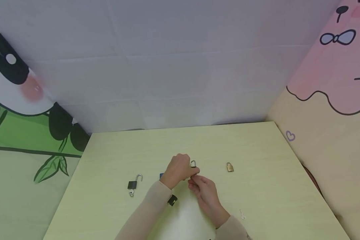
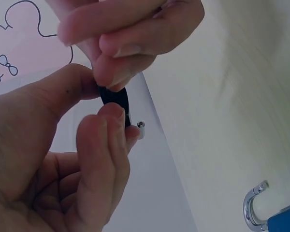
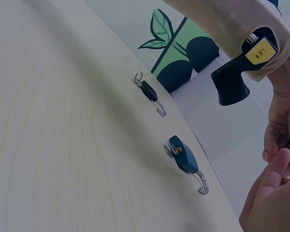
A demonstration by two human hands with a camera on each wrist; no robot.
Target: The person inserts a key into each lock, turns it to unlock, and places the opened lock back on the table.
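Observation:
My left hand (image 1: 180, 169) grips a small black padlock (image 2: 115, 99) between thumb and fingers, above the table. Its silver shackle (image 1: 193, 162) sticks up past the fingers and looks swung open. Right at the padlock's lower end is my right hand (image 1: 206, 196), thumb and fingertips drawn together. Whatever may lie between those fingertips is hidden. Behind my left wrist a blue padlock (image 3: 183, 155) lies on the table, shackle open, with a key ring at its base.
Further left lies another black padlock (image 1: 132, 185) with open shackle and a key ring. A brass padlock (image 1: 230, 167) with its shackle down lies at the right. A small pale object (image 1: 242, 215) is near the right sleeve. Printed cloth walls (image 1: 174, 73) border the table (image 1: 258, 143).

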